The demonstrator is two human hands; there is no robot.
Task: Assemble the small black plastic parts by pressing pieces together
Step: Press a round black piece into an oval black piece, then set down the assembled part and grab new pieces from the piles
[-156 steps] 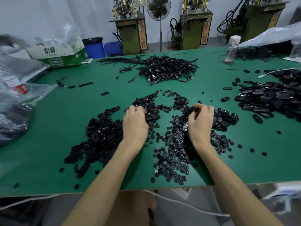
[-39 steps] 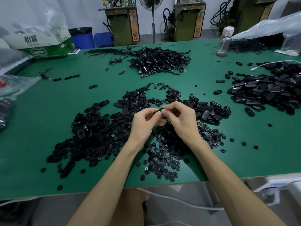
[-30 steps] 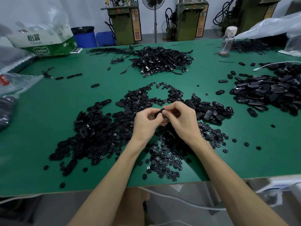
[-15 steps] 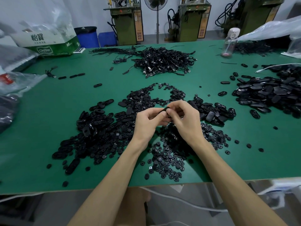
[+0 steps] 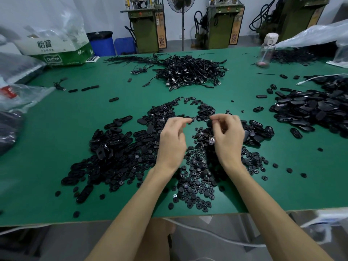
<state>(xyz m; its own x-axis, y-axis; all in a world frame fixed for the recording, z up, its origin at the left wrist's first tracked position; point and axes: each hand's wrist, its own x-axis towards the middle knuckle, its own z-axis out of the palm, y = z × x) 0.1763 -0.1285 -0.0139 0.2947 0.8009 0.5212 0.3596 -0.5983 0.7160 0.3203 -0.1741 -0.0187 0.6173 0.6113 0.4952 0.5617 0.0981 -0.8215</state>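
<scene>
The right hand (image 5: 227, 136) is gripping an oval black plastic shell with a silvery insert (image 5: 211, 139). Its lower fingers are curling round the shell against the palm, and the thumb and forefinger tips are meeting above it. The left hand (image 5: 172, 142) is hovering just beside it, not touching. Its fingers are curling, with thumb and forefinger closing at the tips. Cannot tell whether a small piece is sitting between them: black on black.

Both hands are working above the middle of the green table (image 5: 56, 157), towards its near edge.
- The spread of small round black plastic discs (image 5: 197, 178) is lying directly under the hands, running to the near edge and arcing away past the fingertips.
- The pile of oval black plastic shells (image 5: 113, 147) is lying left of the left hand, touching the discs.
- A smaller cluster of oval shells (image 5: 258, 132) is sitting just right of the right hand.
- A big heap of larger black oval covers (image 5: 316, 112) is lying at the right edge, well apart from the hands, with a white cable (image 5: 320, 78) trailing over its far side.
- A tangle of thin black cords (image 5: 190, 72) is lying towards the far edge, centre.
- A clear bottle with a white cap (image 5: 267, 48) is standing upright near the far right corner.
- A green-and-white cardboard box (image 5: 56, 51) is sitting at the far left corner.
- Clear plastic bags (image 5: 22, 95) are lying along the left edge.

Beyond the far edge, green machines (image 5: 146, 29), a pedestal fan (image 5: 181, 4) and a blue bin (image 5: 102, 44) are standing on the floor.
</scene>
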